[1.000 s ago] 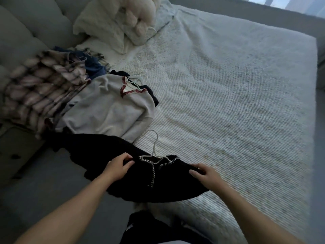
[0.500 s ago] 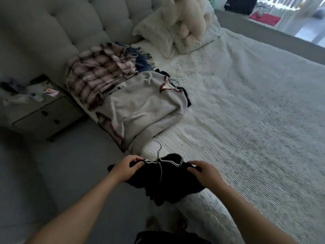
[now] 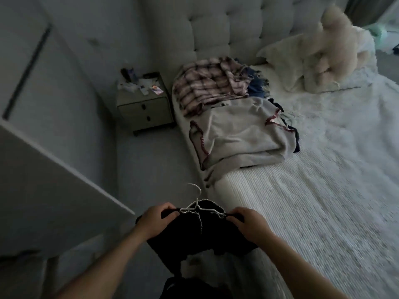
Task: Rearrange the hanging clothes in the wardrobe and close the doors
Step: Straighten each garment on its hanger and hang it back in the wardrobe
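Beside the bed (image 3: pixel 302 212), over the strip of carpeted floor (image 3: pixel 151 169) next to it, a person holds up a black garment (image 3: pixel 200 236) on a white hanger (image 3: pixel 199 207). The left hand (image 3: pixel 154 221) grips the garment's left shoulder, its fingers (image 3: pixel 168 207) curled over the dark fabric at the hanger's end. The right hand (image 3: pixel 250 223) grips the right shoulder in the same way, fingers folded down over the cloth. The hanger's hook rises between the two hands and curls toward the left. The garment has a pale stitched edge around its neckline and down its front, and its body hangs below the hands, just off the mattress edge.

On the bed near the headboard (image 3: pixel 226 29) lies a pile of other clothes. A grey sweater (image 3: pixel 241 134) with red stitched trim is spread at the mattress edge, one sleeve drooping over the side. A plaid shirt (image 3: pixel 209 83) lies behind it, nearer the headboard, and blue fabric (image 3: pixel 257 87) shows just beside the plaid. A fluffy white plush toy (image 3: pixel 332 44) leans on a pillow (image 3: pixel 287 59) at the head of the bed.

A nightstand (image 3: pixel 144 111) with two drawers stands beside the bed, its surface cluttered with small items too blurred to identify. A pale panel, perhaps an open wardrobe door (image 3: pixel 54 186), juts in from the left.
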